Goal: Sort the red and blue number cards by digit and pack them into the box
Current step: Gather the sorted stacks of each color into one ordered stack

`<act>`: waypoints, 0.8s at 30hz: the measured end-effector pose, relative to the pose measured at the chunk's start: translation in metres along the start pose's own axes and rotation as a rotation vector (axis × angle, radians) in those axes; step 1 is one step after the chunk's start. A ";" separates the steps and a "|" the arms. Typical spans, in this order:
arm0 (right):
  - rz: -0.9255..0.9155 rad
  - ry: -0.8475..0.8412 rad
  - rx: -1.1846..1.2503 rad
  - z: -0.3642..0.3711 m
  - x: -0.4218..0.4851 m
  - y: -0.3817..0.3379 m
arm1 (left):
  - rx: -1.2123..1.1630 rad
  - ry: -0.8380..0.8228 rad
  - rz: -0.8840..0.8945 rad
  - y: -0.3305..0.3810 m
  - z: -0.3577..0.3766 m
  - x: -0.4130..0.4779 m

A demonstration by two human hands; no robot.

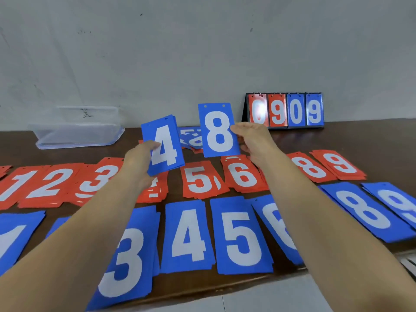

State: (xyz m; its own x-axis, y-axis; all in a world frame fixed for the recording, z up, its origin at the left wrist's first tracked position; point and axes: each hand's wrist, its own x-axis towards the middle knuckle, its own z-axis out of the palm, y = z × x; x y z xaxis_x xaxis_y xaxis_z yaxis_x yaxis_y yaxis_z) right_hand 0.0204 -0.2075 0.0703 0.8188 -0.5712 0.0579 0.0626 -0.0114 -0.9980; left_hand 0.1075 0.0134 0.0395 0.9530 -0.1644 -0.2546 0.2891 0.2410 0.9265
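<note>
Item: number cards, mid-sort, on a dark counter (360, 140).

- Left hand (139, 158): grips a small stack of blue cards (165, 146), a 4 on top, held upright, probably as the supply still to be dealt out.
- Right hand (254, 140): pinches a single blue 8 card (219, 131) by its right edge, face toward the camera, likely so the digit can be read. The blue 8 pile (362, 210) it would join lies low on the right.
- Red row (198, 181): piles in rising order, set behind the blue row (189, 235), so each digit has its place.
- Loose heap (191, 137): unsorted blue cards behind the held ones, digits hard to read.
- Box (76, 129): clear plastic, far left by the wall, well apart from the piles; no cards can be seen in it.
- Flip scoreboard (284, 110): stands at the back right.
- Hidden: the forearms cover the red 4 and 7 and the blue 2 and 7. The leftmost piles are cut off by the picture's edge.
</note>
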 end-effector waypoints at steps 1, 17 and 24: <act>0.001 0.018 0.020 -0.006 -0.011 0.002 | 0.009 -0.010 -0.009 -0.004 -0.002 -0.009; 0.043 0.421 0.023 -0.153 -0.119 0.006 | 0.047 -0.291 -0.090 -0.046 0.045 -0.109; 0.079 0.482 -0.005 -0.213 -0.123 0.007 | 0.052 -0.359 -0.172 -0.074 0.100 -0.137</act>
State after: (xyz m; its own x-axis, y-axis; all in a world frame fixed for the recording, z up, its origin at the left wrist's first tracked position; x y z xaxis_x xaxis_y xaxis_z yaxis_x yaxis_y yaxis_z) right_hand -0.2019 -0.3123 0.0508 0.4634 -0.8854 -0.0354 0.0072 0.0437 -0.9990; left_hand -0.0533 -0.0775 0.0334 0.7960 -0.5244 -0.3023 0.4278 0.1339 0.8939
